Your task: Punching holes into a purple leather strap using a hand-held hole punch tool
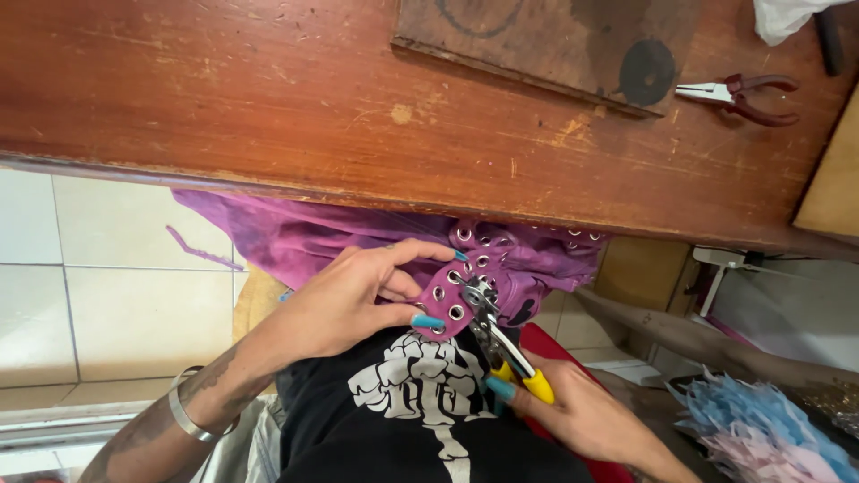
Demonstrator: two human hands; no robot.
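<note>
Two hands are busy just below the near edge of the wooden bench (268, 107). Your left hand (344, 300) is closed on a strip of purple fabric (313, 237), pinching it between thumb and fingers so a row of metal eyelets (456, 312) faces up. Your right hand (582, 416) is wrapped around the yellow handles of the eyelet pliers (492, 335), whose metal head sits on the strip right beside your left thumb.

You look to be in the middle of setting eyelets, with the pliers placed at one hole. Judging by that, the squeeze calls for the head to sit square on the ring and the strip to lie flat, with your thumb out of the bite.

Up on the bench, well right of the fabric, lie red-handled pliers (743, 94) next to a dark board (537, 40).
</note>
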